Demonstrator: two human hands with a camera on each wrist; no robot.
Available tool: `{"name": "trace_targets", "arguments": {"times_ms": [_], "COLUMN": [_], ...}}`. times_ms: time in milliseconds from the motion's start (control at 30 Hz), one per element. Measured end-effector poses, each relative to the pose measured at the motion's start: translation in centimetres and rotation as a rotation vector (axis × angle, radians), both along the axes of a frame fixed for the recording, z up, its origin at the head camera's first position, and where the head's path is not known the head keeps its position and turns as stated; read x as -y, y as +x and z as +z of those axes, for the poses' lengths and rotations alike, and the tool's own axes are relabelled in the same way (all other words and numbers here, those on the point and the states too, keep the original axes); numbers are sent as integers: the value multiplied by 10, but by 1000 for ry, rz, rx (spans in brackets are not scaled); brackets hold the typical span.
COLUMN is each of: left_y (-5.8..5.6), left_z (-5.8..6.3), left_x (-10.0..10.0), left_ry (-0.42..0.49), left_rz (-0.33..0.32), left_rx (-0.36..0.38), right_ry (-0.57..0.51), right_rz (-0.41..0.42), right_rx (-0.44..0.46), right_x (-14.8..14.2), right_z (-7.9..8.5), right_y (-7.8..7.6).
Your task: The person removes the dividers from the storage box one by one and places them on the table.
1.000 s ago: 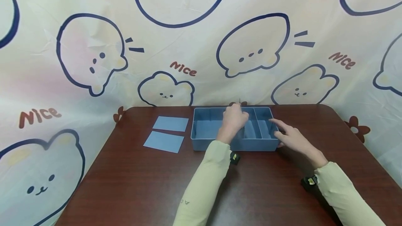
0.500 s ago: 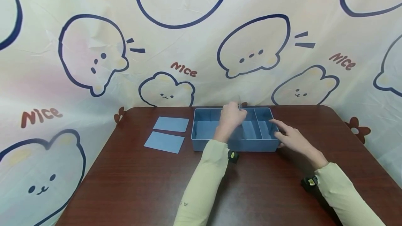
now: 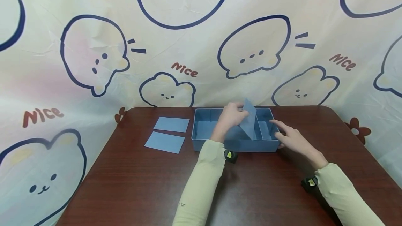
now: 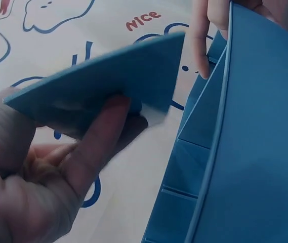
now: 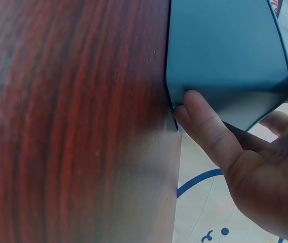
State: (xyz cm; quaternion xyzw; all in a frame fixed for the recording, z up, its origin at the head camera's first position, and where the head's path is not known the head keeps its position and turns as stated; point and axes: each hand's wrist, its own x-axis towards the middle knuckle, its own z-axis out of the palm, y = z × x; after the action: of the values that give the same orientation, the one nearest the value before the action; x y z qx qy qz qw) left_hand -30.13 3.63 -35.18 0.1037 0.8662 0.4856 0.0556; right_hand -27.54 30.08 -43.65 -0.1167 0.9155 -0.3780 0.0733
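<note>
A thin blue divider panel [image 3: 250, 121] stands tilted over the middle of the blue box [image 3: 254, 145] in the head view. My left hand [image 3: 230, 117] pinches its edge between thumb and fingers. In the left wrist view the panel [image 4: 138, 71] is apart from the box wall [image 4: 265, 126]. My right hand [image 3: 293, 138] holds the box's right end, with fingertips over the rim. Two fingers press low on the outer wall [image 5: 224, 45] in the right wrist view. One upright divider [image 3: 258, 128] stands in the box's right part.
Two flat blue panels [image 3: 171, 124] [image 3: 164, 142] lie left of the box on the dark wood table [image 3: 141, 184]. Behind the table's far edge hangs a pale cloth [image 3: 201, 44] with cartoon figures. Each wrist wears a small black device [image 3: 230, 156].
The left hand has shifted slightly left. The panel it holds, seen edge-on before, has turned so its broad face shows. The right hand and the box stay in place.
</note>
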Motion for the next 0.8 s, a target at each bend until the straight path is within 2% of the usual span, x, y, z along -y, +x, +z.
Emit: {"name": "trace_targets", "arguments": {"times_ms": [267, 500, 600, 800], "left_y": [3, 6, 9, 13], "left_z": [-4, -12, -14, -12], "left_x": [1, 0, 0, 3], "left_ry": [15, 17, 16, -8], "left_rz": [-58, -165, -163, -156], "left_rx": [8, -32, -18, -36], "right_ry": [-4, 0, 4, 9], "right_rz": [-1, -6, -5, -4], "right_rx": [8, 15, 11, 7], "right_x": [0, 0, 0, 0], "right_z": [0, -1, -2, -1], "right_y": [1, 0, 1, 1]}}
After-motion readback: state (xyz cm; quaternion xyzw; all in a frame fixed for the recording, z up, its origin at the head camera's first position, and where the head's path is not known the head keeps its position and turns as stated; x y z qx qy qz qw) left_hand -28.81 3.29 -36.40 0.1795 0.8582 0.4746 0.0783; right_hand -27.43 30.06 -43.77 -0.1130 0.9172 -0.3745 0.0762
